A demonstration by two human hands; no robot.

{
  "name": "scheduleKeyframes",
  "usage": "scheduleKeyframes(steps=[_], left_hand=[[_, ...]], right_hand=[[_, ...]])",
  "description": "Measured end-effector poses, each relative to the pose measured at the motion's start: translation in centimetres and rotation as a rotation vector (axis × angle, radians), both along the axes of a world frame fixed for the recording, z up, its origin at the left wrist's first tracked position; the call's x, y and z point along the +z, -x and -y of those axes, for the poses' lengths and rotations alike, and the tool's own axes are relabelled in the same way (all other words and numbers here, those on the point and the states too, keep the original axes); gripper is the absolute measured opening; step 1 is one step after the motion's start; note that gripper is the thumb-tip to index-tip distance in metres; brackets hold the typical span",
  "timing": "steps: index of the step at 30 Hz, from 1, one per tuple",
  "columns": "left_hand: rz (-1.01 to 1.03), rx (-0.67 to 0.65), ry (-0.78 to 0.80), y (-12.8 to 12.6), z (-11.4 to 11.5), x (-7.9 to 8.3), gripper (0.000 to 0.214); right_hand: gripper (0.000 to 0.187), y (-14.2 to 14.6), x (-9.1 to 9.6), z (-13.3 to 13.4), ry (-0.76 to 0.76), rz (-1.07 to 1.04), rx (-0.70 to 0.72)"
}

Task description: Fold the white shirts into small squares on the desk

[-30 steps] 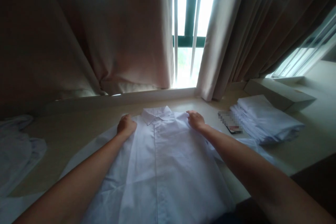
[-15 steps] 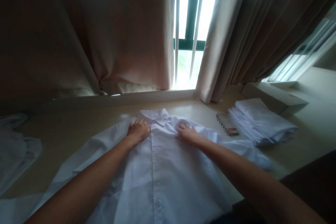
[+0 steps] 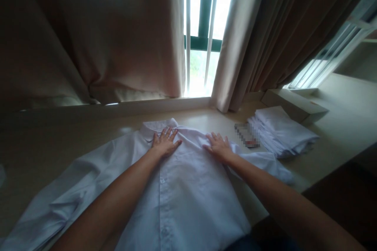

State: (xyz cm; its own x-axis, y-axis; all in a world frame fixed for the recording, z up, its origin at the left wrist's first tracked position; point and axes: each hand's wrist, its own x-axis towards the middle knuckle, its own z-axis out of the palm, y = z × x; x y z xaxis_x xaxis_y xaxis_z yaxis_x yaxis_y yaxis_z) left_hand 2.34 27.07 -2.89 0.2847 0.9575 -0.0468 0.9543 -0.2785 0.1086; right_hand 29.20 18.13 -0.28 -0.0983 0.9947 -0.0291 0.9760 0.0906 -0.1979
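A white long-sleeved shirt [image 3: 188,188] lies front up on the table, its collar [image 3: 154,127] at the far end and its button strip running toward me. My left hand [image 3: 165,143] rests on the cloth just below the collar, fingers spread. On the shoulder at the right, my right hand [image 3: 218,147] lies with its fingers apart, pressing the fabric. Neither hand grips the cloth. One sleeve [image 3: 55,204] stretches out to the lower left; the other sleeve [image 3: 269,162] reaches right, partly behind my right forearm.
A stack of folded white garments [image 3: 284,129] sits at the right, beside a blurred-out flat item [image 3: 247,135]. Behind it stands a pale box [image 3: 294,104]. Curtains [image 3: 132,47] hang along the window [image 3: 200,43] at the back. The table's edge drops off at the lower right.
My left hand has moved right across the button strip, and its fingers have spread out. My right hand has shifted toward the shoulder and opened. The view has turned slightly right.
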Motion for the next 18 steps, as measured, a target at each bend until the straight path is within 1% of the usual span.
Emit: scheduleKeyframes(steps=[2, 3, 5, 7, 9, 11, 13, 15, 16, 17, 18], left_hand=[[0.023, 0.009, -0.030, -0.2, 0.1, -0.1, 0.073], [0.043, -0.004, -0.070, -0.4, 0.3, -0.2, 0.072], [0.098, -0.066, -0.170, -1.1, 1.1, -0.3, 0.067], [0.145, -0.133, -0.227, -2.2, 2.2, -0.5, 0.063], [0.165, -0.163, -0.220, -3.4, 3.4, -1.0, 0.062], [0.164, -0.146, -0.191, -4.7, 4.3, -1.4, 0.064], [0.163, -0.106, -0.171, -5.7, 5.1, -1.8, 0.068], [0.150, -0.053, -0.159, -6.4, 5.6, -2.0, 0.070], [0.141, -0.028, -0.155, -6.6, 5.7, -2.0, 0.071], [0.130, -0.007, -0.150, -6.7, 5.9, -1.9, 0.071], [0.118, 0.013, -0.142, -6.8, 6.0, -1.9, 0.071]], right_hand=[[0.054, -2.3, 0.4, 1.7, -0.169, -0.033, -0.047], [0.049, -4.0, 0.5, 2.9, -0.246, -0.046, -0.065], [0.042, -8.4, 0.4, 5.8, -0.325, -0.049, -0.110], [0.039, -13.5, -0.3, 9.2, -0.359, -0.007, -0.201], [0.037, -18.4, -1.5, 12.5, -0.381, 0.053, -0.352], [0.043, -22.0, -2.9, 15.4, -0.354, 0.076, -0.557], [0.043, -23.8, -4.0, 17.3, -0.264, -0.003, -0.676], [0.033, -24.2, -4.2, 18.3, -0.159, -0.151, -0.705], [0.028, -24.0, -3.9, 18.5, -0.133, -0.231, -0.704], [0.026, -23.8, -3.3, 18.5, -0.149, -0.308, -0.716], [0.024, -23.8, -2.4, 18.3, -0.205, -0.417, -0.747]])
